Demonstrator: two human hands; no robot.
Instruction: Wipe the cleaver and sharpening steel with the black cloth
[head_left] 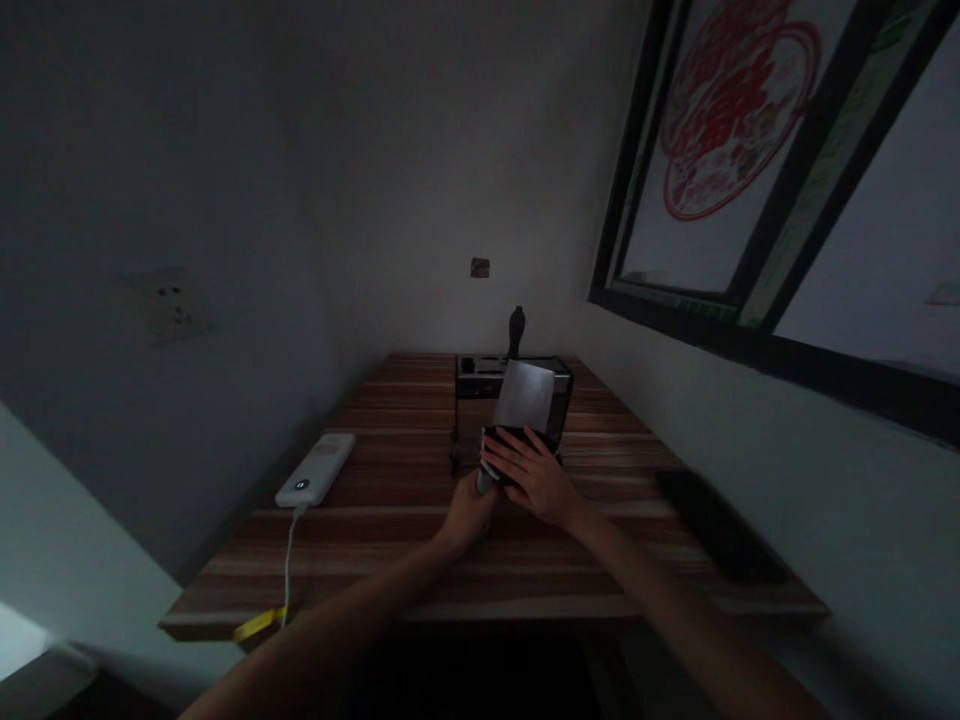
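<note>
A kitchen cleaver is angled up and away from me, its broad grey blade (526,395) above my hands. My left hand (466,515) is closed around its pale handle (484,481). My right hand (536,478) lies across a dark cloth (552,441), pressing it over the lower part of the blade, fingers pointing left. The cloth hides that part of the blade. Just behind the blade stands a knife block (472,368) with a dark frame. A black knife handle (517,330) sticks up out of it.
On the left of the wood-grain table (405,440) lies a white power bank (318,470) with a white cable (289,570) and a yellow tag (259,625) at the front edge. A dark flat object (716,525) rests at the right edge. Walls close in the table; a framed window (757,300) is right.
</note>
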